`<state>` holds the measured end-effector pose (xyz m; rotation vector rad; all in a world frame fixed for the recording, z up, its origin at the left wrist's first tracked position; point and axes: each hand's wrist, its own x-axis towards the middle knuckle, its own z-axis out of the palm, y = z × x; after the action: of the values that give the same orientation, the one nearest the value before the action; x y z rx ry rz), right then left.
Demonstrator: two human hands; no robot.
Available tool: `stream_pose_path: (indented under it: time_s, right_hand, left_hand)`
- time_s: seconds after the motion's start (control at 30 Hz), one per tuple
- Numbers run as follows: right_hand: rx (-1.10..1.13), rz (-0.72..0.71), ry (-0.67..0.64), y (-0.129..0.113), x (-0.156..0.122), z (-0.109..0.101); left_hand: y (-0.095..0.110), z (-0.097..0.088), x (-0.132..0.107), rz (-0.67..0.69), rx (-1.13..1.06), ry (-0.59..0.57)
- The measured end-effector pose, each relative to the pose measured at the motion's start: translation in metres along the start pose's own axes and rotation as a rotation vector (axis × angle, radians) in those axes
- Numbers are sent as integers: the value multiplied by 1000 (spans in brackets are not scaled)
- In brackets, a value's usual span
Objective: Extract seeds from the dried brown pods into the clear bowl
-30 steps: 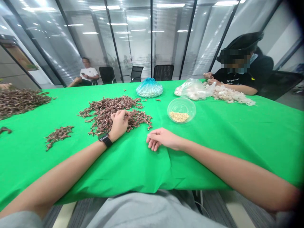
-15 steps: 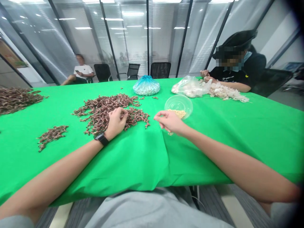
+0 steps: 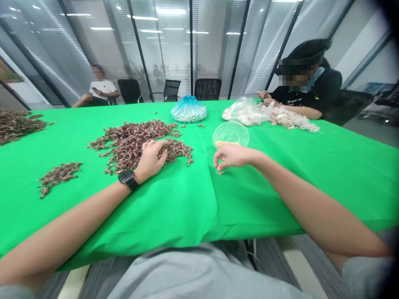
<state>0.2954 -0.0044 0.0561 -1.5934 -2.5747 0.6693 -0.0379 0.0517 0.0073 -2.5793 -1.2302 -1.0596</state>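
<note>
My left hand point(image 3: 151, 158), with a black watch on the wrist, rests on the near edge of a big heap of brown pods point(image 3: 137, 139); its fingers curl into the pods. My right hand point(image 3: 232, 156) hovers just above the green tablecloth point(image 3: 187, 199), fingers pinched downward over a few small pale seeds point(image 3: 220, 172) lying on the cloth. Just beyond that hand stands a clear plastic bowl point(image 3: 231, 133) with pale seeds in its bottom.
A smaller pile of pods point(image 3: 57, 176) lies at the left and another heap point(image 3: 17, 124) at the far left. A blue-tinted bag point(image 3: 188, 112) sits at the back. A person point(image 3: 304, 89) across the table handles white pieces point(image 3: 293, 120) beside a clear bag point(image 3: 246, 116).
My right hand rose from lying flat on the cloth, moved toward the bowl, then dropped into a downward pinch over the loose seeds. My left hand stayed on the pods.
</note>
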Motion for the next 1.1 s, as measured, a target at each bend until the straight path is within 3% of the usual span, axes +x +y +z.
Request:
stream_pose_path:
  time_s: [0.47, 1.1]
  right_hand:
    - [-146, 2, -77, -6, 5, 13]
    - [3, 50, -209, 0, 5, 4]
  left_hand:
    - [-1, 1, 0, 30, -8, 6]
    - [-5, 5, 3, 112, -57, 42]
